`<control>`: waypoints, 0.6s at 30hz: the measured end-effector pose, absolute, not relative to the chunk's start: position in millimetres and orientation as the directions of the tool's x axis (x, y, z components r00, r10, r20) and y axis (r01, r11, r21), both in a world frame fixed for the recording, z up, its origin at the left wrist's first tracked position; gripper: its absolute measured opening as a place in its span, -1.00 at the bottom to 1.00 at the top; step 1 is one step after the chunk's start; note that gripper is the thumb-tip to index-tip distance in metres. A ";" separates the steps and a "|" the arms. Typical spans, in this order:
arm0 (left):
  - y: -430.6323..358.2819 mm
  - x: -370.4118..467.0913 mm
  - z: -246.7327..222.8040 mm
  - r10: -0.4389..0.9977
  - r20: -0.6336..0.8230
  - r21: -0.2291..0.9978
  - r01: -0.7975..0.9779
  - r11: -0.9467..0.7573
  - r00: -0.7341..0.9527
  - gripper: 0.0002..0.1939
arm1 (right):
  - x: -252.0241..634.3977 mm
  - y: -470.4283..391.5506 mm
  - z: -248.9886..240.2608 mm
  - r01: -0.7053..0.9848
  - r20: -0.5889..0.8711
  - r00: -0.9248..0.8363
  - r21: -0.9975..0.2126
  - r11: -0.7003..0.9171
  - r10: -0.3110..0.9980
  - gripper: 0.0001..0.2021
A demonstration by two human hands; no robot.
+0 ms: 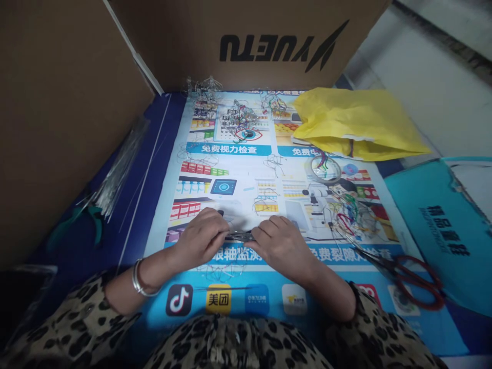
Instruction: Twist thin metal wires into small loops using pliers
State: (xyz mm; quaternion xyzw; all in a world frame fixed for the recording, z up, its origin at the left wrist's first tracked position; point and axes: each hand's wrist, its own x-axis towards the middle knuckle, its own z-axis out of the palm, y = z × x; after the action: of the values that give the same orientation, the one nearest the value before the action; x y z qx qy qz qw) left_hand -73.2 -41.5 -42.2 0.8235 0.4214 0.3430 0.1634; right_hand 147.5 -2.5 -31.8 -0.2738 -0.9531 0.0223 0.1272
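Observation:
My left hand (pixel 203 233) and my right hand (pixel 277 245) are close together over the printed poster, both closed in a pinch. Stretched between them is a short, dark silvery strip of what looks like twisted wire (pixel 240 236); its ends are hidden in my fingers. A thin loop of wire (pixel 265 201) lies just beyond my hands. Below them, a faint wire tangle (pixel 225 270) rests on the poster (pixel 246 302).
Red-handled scissors (pixel 417 282) lie at right, near tangled colored wires (pixel 351 212). A tape roll (pixel 325 169) sits by a yellow bag (pixel 353 120). At left are teal-handled pliers (pixel 98 220) and a bundle of straight wires (pixel 119 171). Cardboard (pixel 184 46) stands behind.

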 end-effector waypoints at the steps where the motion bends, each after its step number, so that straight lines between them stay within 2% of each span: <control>1: -41.6 -73.2 -42.0 0.804 0.427 0.555 0.582 -0.594 0.414 -0.88 | 147.5 -2.5 -31.7 0.514 0.225 -0.820 -0.113 0.850 0.526 -0.73; 18: -42.9 -74.1 -42.5 0.764 0.464 0.521 0.559 -0.645 0.449 -0.84 | 149.5 2.2 -31.6 0.485 0.200 -0.842 -0.123 0.866 0.500 -0.70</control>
State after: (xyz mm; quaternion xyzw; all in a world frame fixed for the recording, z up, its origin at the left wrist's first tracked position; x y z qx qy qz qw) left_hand -74.1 -42.9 -42.5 0.8381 0.3946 0.3464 0.1478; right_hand 149.5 2.2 -31.6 -0.2568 -0.9592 0.0337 0.1135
